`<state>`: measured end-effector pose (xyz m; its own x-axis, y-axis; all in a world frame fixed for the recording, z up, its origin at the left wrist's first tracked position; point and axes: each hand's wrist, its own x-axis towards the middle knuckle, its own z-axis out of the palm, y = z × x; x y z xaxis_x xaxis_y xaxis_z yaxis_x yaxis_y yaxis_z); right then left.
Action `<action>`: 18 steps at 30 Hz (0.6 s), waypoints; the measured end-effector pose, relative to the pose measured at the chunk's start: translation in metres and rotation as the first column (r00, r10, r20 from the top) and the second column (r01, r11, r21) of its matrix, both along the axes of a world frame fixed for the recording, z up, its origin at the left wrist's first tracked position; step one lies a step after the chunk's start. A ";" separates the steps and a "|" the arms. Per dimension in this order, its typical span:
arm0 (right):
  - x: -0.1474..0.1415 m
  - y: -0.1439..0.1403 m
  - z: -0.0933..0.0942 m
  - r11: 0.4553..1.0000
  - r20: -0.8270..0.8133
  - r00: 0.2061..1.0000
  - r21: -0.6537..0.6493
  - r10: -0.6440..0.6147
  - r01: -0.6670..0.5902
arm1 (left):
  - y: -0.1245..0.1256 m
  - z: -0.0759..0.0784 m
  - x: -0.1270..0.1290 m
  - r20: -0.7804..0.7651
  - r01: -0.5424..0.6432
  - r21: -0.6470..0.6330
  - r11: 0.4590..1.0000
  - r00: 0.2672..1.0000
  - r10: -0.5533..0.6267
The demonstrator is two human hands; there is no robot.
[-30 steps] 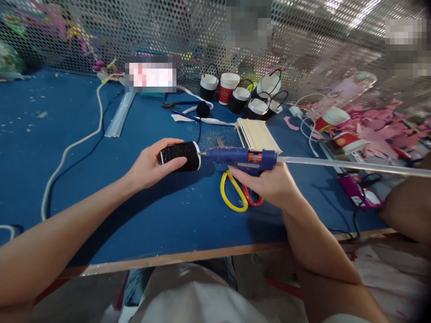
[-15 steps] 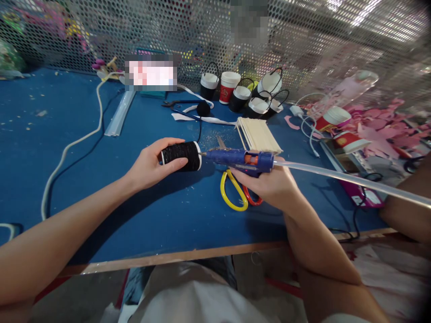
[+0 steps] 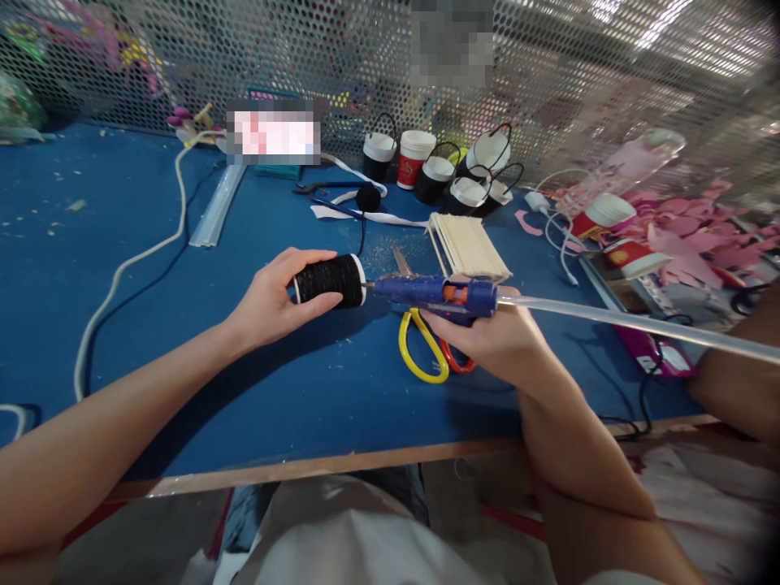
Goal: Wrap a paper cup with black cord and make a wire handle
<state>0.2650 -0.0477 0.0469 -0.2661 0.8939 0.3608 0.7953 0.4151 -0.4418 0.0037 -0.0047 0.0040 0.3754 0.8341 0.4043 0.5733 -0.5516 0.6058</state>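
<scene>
A blue-topped desk [image 3: 91, 244] with a bare wooden front edge runs across the view. Behind it stands a perforated metal screen [image 3: 341, 57], and bright light, possibly from a ceiling lamp, glares at the upper right.

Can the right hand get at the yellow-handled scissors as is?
Probably not right away: the right hand is wrapped around the blue glue gun, whose nozzle is at the black cup. The scissors lie just under it, with nothing between.

Cup [image 3: 329, 281] left of glue gun [image 3: 435, 292], tip seemingly touching; scissors [image 3: 423, 345] beneath gun; stick stack [image 3: 469, 244] behind.
</scene>
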 end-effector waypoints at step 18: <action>0.000 0.004 -0.001 0.998 0.003 0.999 -0.042 -0.048 0.048 | 0.000 -0.002 0.000 -0.036 0.111 0.199 0.974 0.994 -0.106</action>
<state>0.2654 -0.0442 0.0457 -0.2237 0.9199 0.3220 0.8146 0.3579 -0.4565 0.0039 -0.0051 0.0022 0.4713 0.6908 0.5483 0.5169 -0.7201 0.4629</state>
